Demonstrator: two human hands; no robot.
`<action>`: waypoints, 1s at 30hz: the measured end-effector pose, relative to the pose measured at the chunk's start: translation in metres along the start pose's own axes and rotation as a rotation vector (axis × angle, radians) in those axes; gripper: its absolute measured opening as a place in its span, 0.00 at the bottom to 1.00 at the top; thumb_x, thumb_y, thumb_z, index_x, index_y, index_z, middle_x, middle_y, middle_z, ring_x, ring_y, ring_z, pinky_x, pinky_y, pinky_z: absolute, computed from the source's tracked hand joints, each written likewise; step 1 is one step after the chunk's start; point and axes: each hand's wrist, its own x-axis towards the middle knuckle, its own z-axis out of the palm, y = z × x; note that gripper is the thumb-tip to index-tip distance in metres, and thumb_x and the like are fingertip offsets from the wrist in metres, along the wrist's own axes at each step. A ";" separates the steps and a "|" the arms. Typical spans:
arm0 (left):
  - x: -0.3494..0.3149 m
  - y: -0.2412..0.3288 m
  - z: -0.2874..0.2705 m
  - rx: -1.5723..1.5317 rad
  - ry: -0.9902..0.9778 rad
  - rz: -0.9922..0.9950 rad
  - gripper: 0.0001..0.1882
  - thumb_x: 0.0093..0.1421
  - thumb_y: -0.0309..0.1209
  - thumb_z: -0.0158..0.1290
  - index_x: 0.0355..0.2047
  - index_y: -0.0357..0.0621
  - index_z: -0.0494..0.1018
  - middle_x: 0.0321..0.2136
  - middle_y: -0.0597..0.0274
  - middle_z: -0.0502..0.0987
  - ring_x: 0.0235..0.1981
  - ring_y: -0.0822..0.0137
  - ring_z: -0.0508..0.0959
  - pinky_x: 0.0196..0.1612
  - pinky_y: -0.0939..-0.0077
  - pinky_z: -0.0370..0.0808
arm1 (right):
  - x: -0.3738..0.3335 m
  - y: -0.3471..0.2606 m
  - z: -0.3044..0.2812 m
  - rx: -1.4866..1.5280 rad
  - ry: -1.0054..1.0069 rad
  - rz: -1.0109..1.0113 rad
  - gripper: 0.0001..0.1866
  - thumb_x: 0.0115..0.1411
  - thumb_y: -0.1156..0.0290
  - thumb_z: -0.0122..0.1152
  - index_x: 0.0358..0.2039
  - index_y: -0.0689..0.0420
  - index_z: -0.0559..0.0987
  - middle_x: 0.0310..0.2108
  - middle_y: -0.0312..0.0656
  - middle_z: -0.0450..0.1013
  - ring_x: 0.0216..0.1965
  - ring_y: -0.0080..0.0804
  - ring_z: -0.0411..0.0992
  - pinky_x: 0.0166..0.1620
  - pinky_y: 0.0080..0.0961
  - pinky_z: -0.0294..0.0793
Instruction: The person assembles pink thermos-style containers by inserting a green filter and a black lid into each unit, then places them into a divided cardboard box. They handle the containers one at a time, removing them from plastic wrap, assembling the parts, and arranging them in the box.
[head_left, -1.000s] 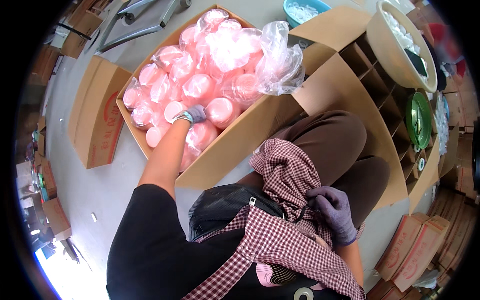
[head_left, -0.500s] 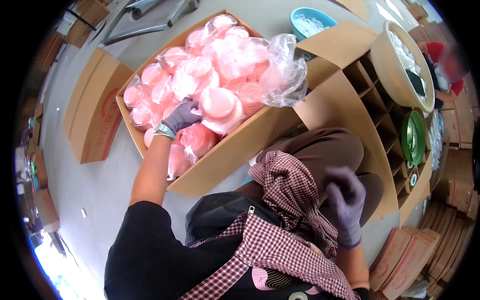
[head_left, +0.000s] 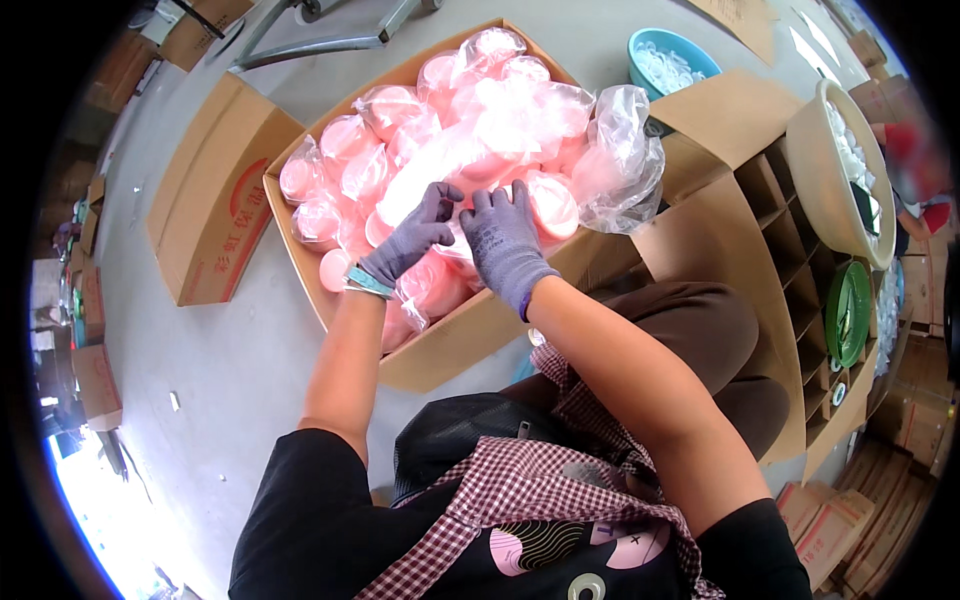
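A cardboard box (head_left: 445, 362) in front of me holds many round pink plastic containers (head_left: 553, 204), heaped up in clear plastic bags (head_left: 628, 165). My left hand (head_left: 418, 235), in a grey-purple glove, is at the near middle of the heap, thumb and fingers curled in a pinch against the bagged containers. Right beside it, my right hand (head_left: 505, 243), gloved alike, has its fingers bent down over the bagged containers. What the fingertips hold is hidden or lost in glare. A teal band (head_left: 370, 282) circles my left wrist.
An open carton with cardboard dividers (head_left: 775, 205) stands at right, with a beige basin (head_left: 815, 150) of white pieces and a green tray (head_left: 848, 315) on it. Beyond is a blue bowl (head_left: 640, 75). A folded carton (head_left: 215, 190) lies left. A person (head_left: 915, 220) is at far right.
My right hand has come from beside my knee up and left into the box, next to my left hand. The left hand stays at the heap. The whole view has shifted a little.
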 end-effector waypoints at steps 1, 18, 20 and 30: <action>0.002 0.011 -0.006 -0.018 -0.017 -0.041 0.28 0.48 0.23 0.52 0.53 0.41 0.67 0.45 0.62 0.69 0.49 0.67 0.70 0.49 0.74 0.71 | -0.002 0.004 0.003 0.022 0.057 -0.027 0.14 0.60 0.68 0.55 0.45 0.50 0.82 0.46 0.46 0.72 0.57 0.45 0.67 0.71 0.53 0.46; 0.050 -0.011 -0.021 -0.098 0.226 -0.019 0.15 0.57 0.24 0.62 0.43 0.41 0.71 0.37 0.69 0.71 0.38 0.76 0.72 0.43 0.82 0.72 | 0.009 0.016 0.014 0.137 0.104 -0.248 0.10 0.54 0.68 0.58 0.37 0.49 0.82 0.38 0.42 0.77 0.52 0.40 0.72 0.72 0.46 0.47; 0.056 -0.008 -0.016 -0.051 0.293 -0.028 0.15 0.57 0.24 0.62 0.43 0.40 0.72 0.34 0.68 0.72 0.36 0.75 0.73 0.41 0.82 0.72 | 0.009 0.014 0.011 0.116 0.068 -0.228 0.10 0.53 0.67 0.59 0.36 0.48 0.81 0.38 0.41 0.77 0.50 0.39 0.73 0.72 0.45 0.49; 0.082 -0.020 -0.049 -0.001 0.409 -0.175 0.20 0.60 0.29 0.61 0.50 0.40 0.68 0.32 0.65 0.76 0.29 0.73 0.75 0.33 0.79 0.74 | 0.004 0.016 0.003 0.105 0.090 -0.176 0.10 0.53 0.66 0.60 0.36 0.51 0.80 0.33 0.44 0.79 0.42 0.39 0.77 0.64 0.38 0.60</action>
